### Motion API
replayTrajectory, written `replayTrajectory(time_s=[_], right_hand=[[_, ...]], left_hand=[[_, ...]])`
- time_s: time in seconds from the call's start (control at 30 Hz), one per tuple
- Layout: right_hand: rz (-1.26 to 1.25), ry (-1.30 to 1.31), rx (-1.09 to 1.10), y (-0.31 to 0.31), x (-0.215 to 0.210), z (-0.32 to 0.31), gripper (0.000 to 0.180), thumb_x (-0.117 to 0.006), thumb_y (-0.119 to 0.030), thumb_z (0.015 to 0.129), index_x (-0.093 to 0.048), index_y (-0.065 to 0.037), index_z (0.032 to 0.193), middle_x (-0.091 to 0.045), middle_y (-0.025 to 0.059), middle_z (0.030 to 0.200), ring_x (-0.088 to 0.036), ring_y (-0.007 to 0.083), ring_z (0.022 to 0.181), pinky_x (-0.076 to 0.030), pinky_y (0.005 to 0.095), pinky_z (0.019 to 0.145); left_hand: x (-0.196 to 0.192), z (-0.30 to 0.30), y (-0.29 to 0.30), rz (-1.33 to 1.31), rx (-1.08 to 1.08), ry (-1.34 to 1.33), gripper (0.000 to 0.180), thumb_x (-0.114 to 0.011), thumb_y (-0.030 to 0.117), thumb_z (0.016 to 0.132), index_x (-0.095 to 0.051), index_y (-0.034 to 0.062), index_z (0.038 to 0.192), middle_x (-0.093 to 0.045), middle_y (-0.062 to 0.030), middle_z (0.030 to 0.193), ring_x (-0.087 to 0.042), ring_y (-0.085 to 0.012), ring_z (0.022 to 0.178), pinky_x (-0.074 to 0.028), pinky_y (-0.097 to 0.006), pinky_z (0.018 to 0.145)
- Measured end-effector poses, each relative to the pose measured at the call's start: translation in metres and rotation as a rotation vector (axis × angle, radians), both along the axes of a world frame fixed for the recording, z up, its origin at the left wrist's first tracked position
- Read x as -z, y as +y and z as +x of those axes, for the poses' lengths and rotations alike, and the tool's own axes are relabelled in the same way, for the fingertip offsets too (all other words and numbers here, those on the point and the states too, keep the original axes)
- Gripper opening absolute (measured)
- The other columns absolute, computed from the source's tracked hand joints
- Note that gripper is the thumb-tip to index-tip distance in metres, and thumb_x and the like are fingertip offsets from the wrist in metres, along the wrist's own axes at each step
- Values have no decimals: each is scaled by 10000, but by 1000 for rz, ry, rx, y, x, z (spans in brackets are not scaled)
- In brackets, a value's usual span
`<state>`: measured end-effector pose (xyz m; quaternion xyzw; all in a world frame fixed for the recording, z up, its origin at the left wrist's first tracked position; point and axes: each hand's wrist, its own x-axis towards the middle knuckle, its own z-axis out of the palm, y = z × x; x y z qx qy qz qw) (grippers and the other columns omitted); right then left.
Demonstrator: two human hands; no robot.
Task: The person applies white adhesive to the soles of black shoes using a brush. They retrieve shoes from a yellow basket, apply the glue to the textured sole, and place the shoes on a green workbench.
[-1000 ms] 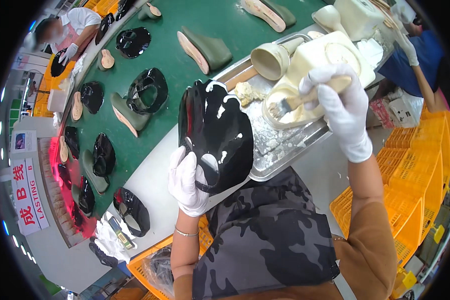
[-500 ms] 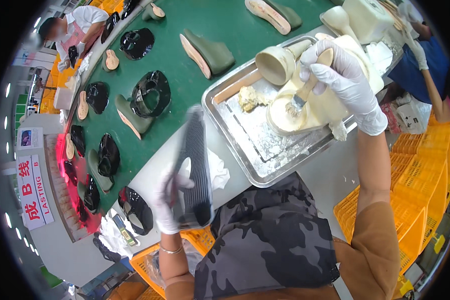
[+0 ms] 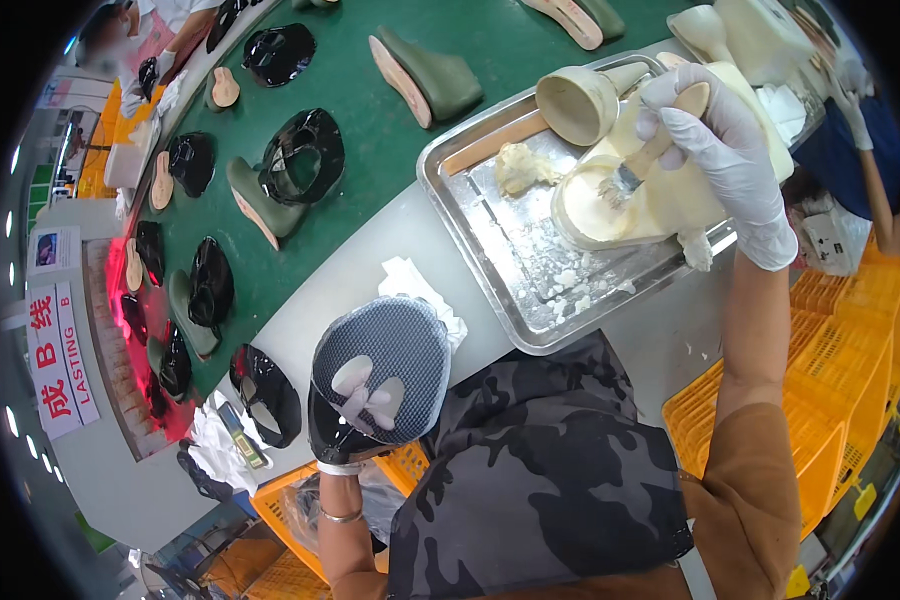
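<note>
My gloved right hand (image 3: 735, 160) is closed around the wooden handle of a glue brush (image 3: 660, 150). The bristles rest in white paste inside the round opening of a cream plastic pot (image 3: 570, 222), which lies on a metal tray (image 3: 475, 262). Lower left, my gloved left hand (image 3: 368, 398) grips a black shoe upper (image 3: 395, 335). Its dark mesh-textured inner side faces up, and glossy black shows at the lower edge. Some fingers lie over the mesh; the rest of that hand is hidden beneath the upper.
A beige cup (image 3: 575, 105) and a dried paste lump (image 3: 523, 170) are on the tray. Green shoe lasts (image 3: 432, 80) and glossy black uppers (image 3: 305, 155) stand along the green belt (image 3: 370, 150). Yellow crates (image 3: 760, 410) flank me. Co-workers stand far left and right.
My left hand has turned the shoe upper from nearly edge-on to mesh side up. My right hand still has the brush in the pot. The whole view has shifted slightly.
</note>
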<state>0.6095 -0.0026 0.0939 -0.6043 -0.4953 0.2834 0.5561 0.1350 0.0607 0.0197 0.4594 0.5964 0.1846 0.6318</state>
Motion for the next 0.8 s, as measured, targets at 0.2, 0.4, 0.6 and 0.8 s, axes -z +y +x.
replayTrajectory(time_s=[0.2, 0.4, 0.6, 0.8], right_hand=[[-47, -23, -13, 0, -1, 1, 174, -550, -188, 925, -547, -67, 1051, -593, 22, 905, -553, 63, 801, -434, 172, 618], [-20, 15, -15, -1, 1, 0, 151, -551, -187, 926, -546, -73, 1026, -602, 0, 861, -541, 36, 761, -429, 158, 610], [-20, 91, -26, 1, -4, -3, 102, -555, -142, 922, -551, -78, 1001, -600, -10, 860, -564, 34, 785, -437, 158, 614], [-44, 132, -16, -3, -5, -5, 85, -588, -98, 900, -561, -66, 973, -594, -22, 870, -582, 41, 806, -460, 181, 649]], left_hand=[[-33, -12, -3, 86, 13, -50, 408, -539, 40, 877, -466, -11, 1275, -624, -151, 998, -629, -193, 758, -542, -278, 576], [-76, -5, 8, 462, 62, -17, 394, -422, 180, 971, -460, -49, 1289, -608, -145, 792, -587, -152, 721, -504, -288, 849], [-98, 41, 30, 1443, 560, 570, 489, -602, -64, 685, -565, 19, 1166, -637, -145, 889, -621, -260, 756, -505, -329, 698], [-101, 75, 42, 1793, 899, 712, 366, -639, 37, 705, -518, 55, 1050, -628, -135, 999, -600, -310, 835, -507, -348, 675]])
